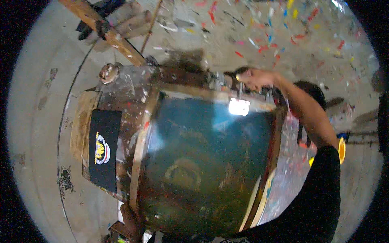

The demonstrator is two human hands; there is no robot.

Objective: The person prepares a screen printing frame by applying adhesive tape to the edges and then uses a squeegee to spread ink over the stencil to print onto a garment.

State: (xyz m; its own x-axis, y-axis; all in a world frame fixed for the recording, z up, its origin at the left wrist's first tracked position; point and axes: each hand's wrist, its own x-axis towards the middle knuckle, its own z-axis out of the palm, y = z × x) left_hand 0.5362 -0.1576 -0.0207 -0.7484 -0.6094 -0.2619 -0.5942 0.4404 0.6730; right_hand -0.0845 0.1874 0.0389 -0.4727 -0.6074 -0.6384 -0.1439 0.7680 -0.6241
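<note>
A screen-printing frame (139, 162) with wooden sides and a dark green mesh (210, 158) lies in front of me. A faint round design shows in the mesh. At the frame's far edge, my right hand (257, 79) is closed with curled fingers by some metal fittings; what it grips is too blurred to name. Down at the near left corner, my left hand (131, 220) is beside the frame's wooden side, dark and with its fingers unclear. Left of the frame, a black cloth (106, 174) with a white, yellow and red print (102, 149) lies flat on a board.
A round, paint-crusted tin (109, 73) stands at the far left corner of the paint-spattered table (131, 87). A wooden beam (99, 26) slants beyond it. The floor (251, 36) carries many colour splashes. A yellow ring-shaped thing (342, 150) is right of my arm.
</note>
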